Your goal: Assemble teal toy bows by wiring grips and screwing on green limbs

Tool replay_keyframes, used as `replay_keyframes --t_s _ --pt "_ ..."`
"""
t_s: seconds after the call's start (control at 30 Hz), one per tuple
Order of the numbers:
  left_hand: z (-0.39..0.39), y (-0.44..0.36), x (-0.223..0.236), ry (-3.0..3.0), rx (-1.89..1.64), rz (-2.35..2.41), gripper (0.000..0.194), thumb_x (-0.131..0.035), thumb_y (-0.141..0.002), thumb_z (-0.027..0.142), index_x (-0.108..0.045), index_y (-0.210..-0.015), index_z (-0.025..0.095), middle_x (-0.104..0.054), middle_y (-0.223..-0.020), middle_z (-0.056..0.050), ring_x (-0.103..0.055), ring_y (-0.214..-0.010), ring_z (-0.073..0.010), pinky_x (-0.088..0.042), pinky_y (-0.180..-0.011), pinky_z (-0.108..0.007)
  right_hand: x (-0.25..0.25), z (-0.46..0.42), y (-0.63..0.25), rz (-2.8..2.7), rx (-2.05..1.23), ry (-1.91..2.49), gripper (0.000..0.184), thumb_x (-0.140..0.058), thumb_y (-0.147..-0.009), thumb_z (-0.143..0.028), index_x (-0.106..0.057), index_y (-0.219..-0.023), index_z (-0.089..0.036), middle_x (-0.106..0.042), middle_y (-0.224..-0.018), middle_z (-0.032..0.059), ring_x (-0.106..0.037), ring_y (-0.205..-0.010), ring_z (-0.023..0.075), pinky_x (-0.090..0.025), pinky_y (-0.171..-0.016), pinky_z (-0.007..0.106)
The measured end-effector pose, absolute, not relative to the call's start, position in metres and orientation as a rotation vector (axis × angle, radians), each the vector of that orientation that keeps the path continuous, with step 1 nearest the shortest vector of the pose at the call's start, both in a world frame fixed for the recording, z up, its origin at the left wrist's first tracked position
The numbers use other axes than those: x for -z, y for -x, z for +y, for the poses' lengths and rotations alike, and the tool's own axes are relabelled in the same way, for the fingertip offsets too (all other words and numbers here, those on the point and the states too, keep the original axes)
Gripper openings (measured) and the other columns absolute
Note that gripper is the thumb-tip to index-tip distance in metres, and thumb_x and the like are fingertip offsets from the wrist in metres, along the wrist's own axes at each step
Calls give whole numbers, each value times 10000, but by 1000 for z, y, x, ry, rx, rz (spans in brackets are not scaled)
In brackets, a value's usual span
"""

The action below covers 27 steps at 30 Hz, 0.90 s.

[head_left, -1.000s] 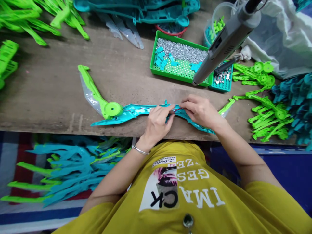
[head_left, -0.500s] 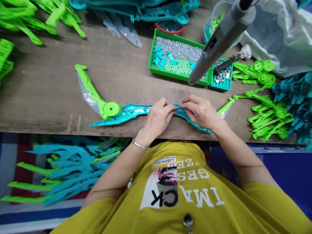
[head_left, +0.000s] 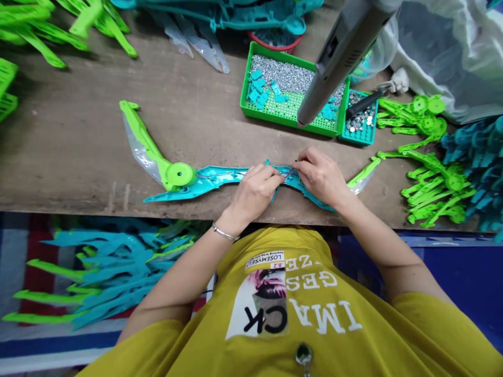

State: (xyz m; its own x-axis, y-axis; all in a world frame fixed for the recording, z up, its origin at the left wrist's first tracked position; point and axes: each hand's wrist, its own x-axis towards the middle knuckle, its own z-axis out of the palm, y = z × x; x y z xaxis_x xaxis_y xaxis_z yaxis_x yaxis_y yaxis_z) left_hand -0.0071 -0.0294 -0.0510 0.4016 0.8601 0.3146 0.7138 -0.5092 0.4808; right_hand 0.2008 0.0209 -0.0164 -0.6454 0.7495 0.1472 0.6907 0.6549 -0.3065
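Along the front of the wooden bench (head_left: 78,157), all the action was at the middle of a long teal plastic piece (head_left: 222,180)! It lay flat on the boards, with a round lime hub (head_left: 181,174) at its left end. The left hand (head_left: 255,191) was curled shut over the piece, fingers wrapped tight around it. The right hand (head_left: 320,175) came in just beside it, pinching the piece closed between thumb and fingers. Between those hands ran a thin reddish wire (head_left: 288,172), though it was too fine to see exactly where it went. Just beyond the work sat a green tray (head_left: 275,118) of small silver pieces and teal tags, with a grey power tool (head_left: 341,60) hanging above it. Lime parts (head_left: 434,188) were heaped to the right.
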Motion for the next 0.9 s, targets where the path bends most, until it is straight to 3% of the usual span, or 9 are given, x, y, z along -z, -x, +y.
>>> replay_keyframes --t_s 0.13,0.23,0.33,0.43,0.6,0.9 --pt "-31 9 45 -2436 -688 1366 371 -391 -1056 200 -759 -1075 156 -701 -1033 -130 -601 -957 -234 -517 -854 -386 23 21 -201 -2632 -302 1199 291 -469 -1022 -173 -757 -986 -174 -660 -1035 127 -587 -885 220 -495 -767 350" --pt "-35 14 35 -2483 -562 1397 342 -443 -1024 190 -749 -1178 189 -675 -1194 -153 -595 -1093 -288 -516 -914 -463 26 22 -200 -2623 -277 1207 286 -482 -1031 -199 -768 -1024 -180 -680 -1023 121 -608 -882 216 -495 -766 337" --pt "-43 22 28 -2487 -484 1383 361 -546 -1007 326 -695 -1320 223 -565 -1450 -183 -495 -1348 -377 -445 -1075 -590 29 23 -199 -2579 -334 1200 302 -480 -1043 -237 -775 -1070 -182 -701 -989 115 -635 -874 213 -500 -761 330" --pt "-50 29 28 -2460 -425 1353 579 -672 -935 473 -598 -1447 214 -437 -1590 -222 -373 -1487 -429 -338 -1182 -656 30 26 -195 -2508 -499 1159 284 -506 -1032 -243 -780 -1082 -185 -734 -971 98 -670 -885 202 -517 -792 320" --pt "-51 31 33 -2457 -379 1349 649 -764 -878 407 -567 -1470 227 -400 -1627 -241 -395 -1502 -416 -331 -1203 -654 27 32 -186 -2418 -753 1160 183 -619 -968 -221 -800 -993 -205 -780 -958 63 -696 -893 193 -517 -864 330" --pt "-48 32 34 -2415 -442 1360 701 -900 -736 336 -646 -1386 275 -472 -1589 -216 -484 -1437 -406 -398 -1158 -649 28 30 -183 -2439 -711 1183 174 -632 -956 -263 -798 -945 -210 -725 -921 70 -624 -887 219 -497 -858 392"
